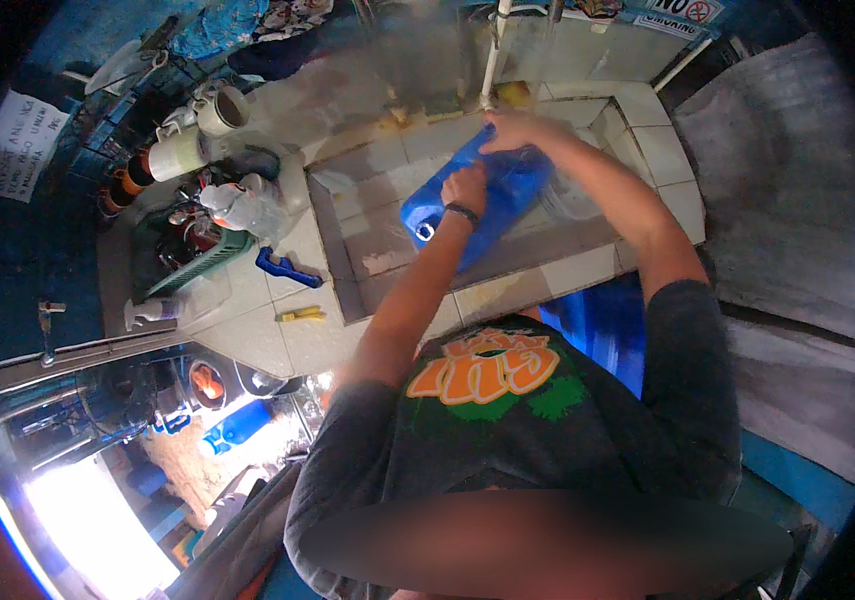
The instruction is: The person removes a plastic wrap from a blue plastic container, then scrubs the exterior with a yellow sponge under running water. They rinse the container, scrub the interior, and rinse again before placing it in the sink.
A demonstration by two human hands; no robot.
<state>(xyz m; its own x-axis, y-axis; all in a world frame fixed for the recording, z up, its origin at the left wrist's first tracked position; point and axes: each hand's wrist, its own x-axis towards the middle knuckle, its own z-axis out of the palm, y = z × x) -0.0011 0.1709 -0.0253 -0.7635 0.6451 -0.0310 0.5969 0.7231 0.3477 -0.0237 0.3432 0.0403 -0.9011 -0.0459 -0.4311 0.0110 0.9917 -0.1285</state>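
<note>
A large blue plastic jug (513, 184) lies tilted across a tiled sink basin (363, 202). Its round, pale-rimmed mouth (424, 231) faces the near left. My left hand (465, 187), with a dark band at the wrist, is closed in a fist at the jug's upper side, where its handle appears to be. At the far end, my right hand (511, 132) straddles the jug's corner with thumb and fingers, close to a white upright pipe (496, 56). The palm side of each hand is hidden.
Left of the basin, the tiled counter carries a blue-handled brush (288, 268), a yellow object (301, 314), a spray bottle (153, 311) and a green dish rack (202, 264). Clear plastic bottles (243, 206) and mugs (221, 110) stand behind. A blue barrel (603, 330) sits below the counter edge.
</note>
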